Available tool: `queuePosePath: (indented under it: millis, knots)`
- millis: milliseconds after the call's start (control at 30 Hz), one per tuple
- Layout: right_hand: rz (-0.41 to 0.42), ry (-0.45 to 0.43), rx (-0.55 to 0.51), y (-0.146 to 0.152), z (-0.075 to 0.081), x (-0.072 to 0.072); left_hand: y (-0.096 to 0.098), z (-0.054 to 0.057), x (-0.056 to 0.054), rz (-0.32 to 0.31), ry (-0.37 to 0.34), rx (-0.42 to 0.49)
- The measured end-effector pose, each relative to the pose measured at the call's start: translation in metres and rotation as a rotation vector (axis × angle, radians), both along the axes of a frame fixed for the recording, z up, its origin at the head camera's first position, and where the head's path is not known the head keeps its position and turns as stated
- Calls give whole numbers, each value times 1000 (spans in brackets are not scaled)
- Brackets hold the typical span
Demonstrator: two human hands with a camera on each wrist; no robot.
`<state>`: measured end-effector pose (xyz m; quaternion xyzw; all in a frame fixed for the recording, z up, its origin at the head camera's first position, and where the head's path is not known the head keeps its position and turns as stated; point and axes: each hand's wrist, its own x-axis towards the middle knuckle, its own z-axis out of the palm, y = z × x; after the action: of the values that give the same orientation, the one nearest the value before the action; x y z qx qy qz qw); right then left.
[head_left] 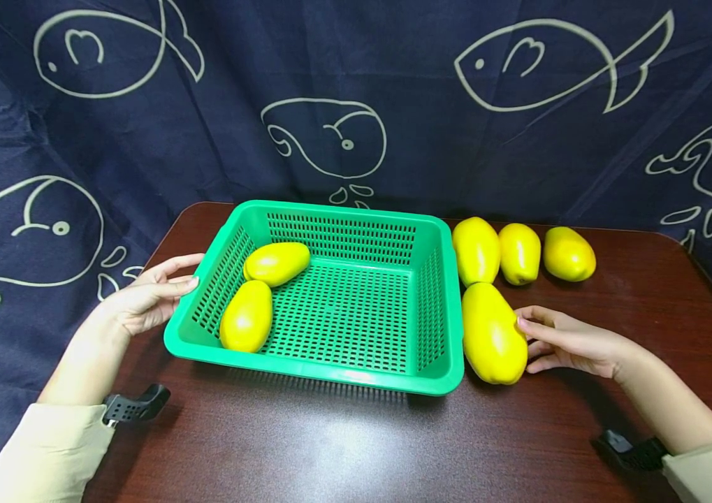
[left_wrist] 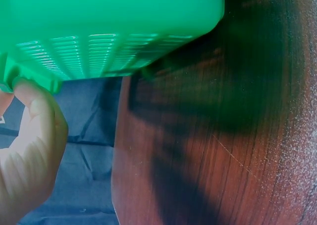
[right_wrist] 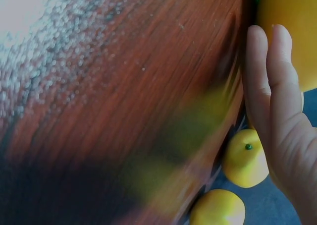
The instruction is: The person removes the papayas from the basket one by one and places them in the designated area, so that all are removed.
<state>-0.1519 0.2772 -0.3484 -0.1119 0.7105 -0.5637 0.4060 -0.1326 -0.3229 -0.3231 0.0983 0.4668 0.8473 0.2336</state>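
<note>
A green plastic basket (head_left: pixel 330 377) with slotted walls stands in the middle of the head view. Two yellow mangoes (head_left: pixel 246 318) lie at its left end, one behind the other. My left hand (head_left: pixel 151 297) grips the left rim, its thumb against the edge; the left wrist view shows the basket's outer wall (left_wrist: pixel 109 17) above it. Outside the right wall is a larger yellow mango (head_left: pixel 494 335). Against its right side rest the fingers of my right hand (head_left: pixel 572 342). In the right wrist view these fingers (right_wrist: pixel 282 66) look nearly straight along the fruit.
Behind the large mango, three more yellow mangoes (head_left: pixel 520 253) sit in a row on the dark red-brown table (head_left: pixel 255 440). A navy cloth (head_left: pixel 406 56) with white fish and whale drawings hangs behind. Black straps (head_left: pixel 135 405) circle both wrists.
</note>
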Motion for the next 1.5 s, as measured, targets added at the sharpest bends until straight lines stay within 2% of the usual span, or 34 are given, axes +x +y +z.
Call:
queuePosePath:
  millis: [467,700,933,1067,1500]
  knots:
    - [-27,26,22,-2,5,1,0,-1,-2,-17,4,31]
    - [-50,56,69,2,11,-2,-1,-3,-2,-12,4,28]
    - [-77,121,130,4,27,-9,-1,-2,-1,-18,0,28]
    - [-96,166,131,4,38,-14,0,0,-1,-19,-4,30]
    - [-86,207,139,-17,73,-24,0,0,-1,-15,-7,25]
